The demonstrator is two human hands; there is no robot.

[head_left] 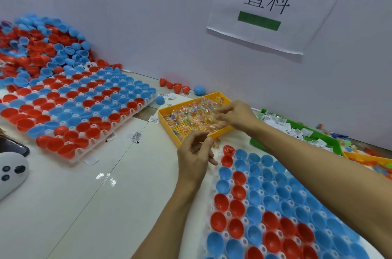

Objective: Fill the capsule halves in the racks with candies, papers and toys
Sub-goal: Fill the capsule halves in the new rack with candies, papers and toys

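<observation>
Two racks (135,110) of red and blue capsule halves (239,193) on the table (106,195). One yellow tray (167,129) of wrapped candies (195,114), one green tray (337,146) of papers (297,131). Right hand (237,114) pinching candies over the yellow tray; left hand (195,157) loosely curled beside its near edge, grip unclear.

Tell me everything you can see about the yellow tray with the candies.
The yellow tray is a shallow rectangular plastic bin with low walls and a perforated grid floor. It lies flat on the white table, turned at an angle, near the wall. Small clear-wrapped multicoloured candies cover most of it. The right hand reaches into its far right part among the candies; the left hand hovers at its near corner.
</observation>
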